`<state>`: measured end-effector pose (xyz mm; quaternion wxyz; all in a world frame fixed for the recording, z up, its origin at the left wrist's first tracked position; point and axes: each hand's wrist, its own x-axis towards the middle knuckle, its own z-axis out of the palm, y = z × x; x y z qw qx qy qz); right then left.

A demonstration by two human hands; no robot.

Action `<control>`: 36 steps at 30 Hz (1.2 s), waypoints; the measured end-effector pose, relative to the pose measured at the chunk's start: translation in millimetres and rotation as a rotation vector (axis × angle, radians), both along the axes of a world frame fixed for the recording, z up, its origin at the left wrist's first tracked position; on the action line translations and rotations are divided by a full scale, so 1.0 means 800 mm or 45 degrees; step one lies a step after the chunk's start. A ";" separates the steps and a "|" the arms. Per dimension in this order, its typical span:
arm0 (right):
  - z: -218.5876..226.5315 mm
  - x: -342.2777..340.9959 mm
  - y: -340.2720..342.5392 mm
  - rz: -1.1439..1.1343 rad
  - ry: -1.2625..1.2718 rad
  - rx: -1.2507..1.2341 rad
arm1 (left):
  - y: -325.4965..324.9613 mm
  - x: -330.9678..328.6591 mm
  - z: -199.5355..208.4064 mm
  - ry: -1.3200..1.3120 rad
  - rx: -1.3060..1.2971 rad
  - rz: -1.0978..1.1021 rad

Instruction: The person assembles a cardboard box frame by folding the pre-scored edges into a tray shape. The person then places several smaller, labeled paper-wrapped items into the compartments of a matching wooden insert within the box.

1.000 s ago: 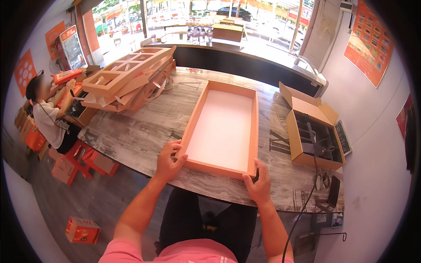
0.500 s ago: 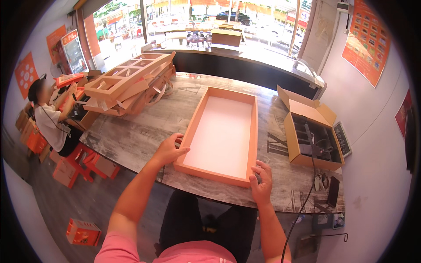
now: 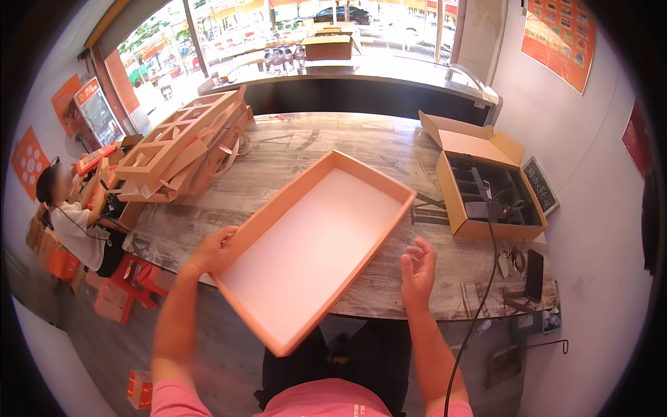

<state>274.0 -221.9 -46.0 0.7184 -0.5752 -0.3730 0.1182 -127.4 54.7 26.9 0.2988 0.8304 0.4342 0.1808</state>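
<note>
An open, shallow cardboard tray (image 3: pixel 313 236) with orange-brown walls and a white inside is turned at an angle, its near corner reaching past the table's front edge over my lap. My left hand (image 3: pixel 214 251) grips its left wall, the fingertips bent over the rim. Off the tray's right side, my right hand (image 3: pixel 417 272) hovers above the table with its fingers loosely curled and apart, touching nothing.
Stacked cardboard dividers (image 3: pixel 182 142) lie at the table's far left. An opened carton (image 3: pixel 490 187) with black inserts and a cable stands right, near a phone (image 3: pixel 534 274). A person (image 3: pixel 73 215) sits at left by red stools (image 3: pixel 135 278).
The tray has turned clockwise and come toward me, its near corner now beyond the table edge. My right hand has let go of it; my left hand has moved left with it.
</note>
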 end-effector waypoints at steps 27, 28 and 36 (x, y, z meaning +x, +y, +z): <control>0.039 -0.012 0.009 -0.077 -0.599 -0.127 | 0.038 0.380 -0.018 0.118 0.454 -0.155; 0.040 -0.012 0.008 -0.085 -0.594 -0.131 | 0.030 0.381 -0.015 0.112 0.480 -0.152; 0.042 -0.018 0.007 -0.108 -0.551 -0.149 | 0.041 0.361 -0.041 0.001 0.873 -0.426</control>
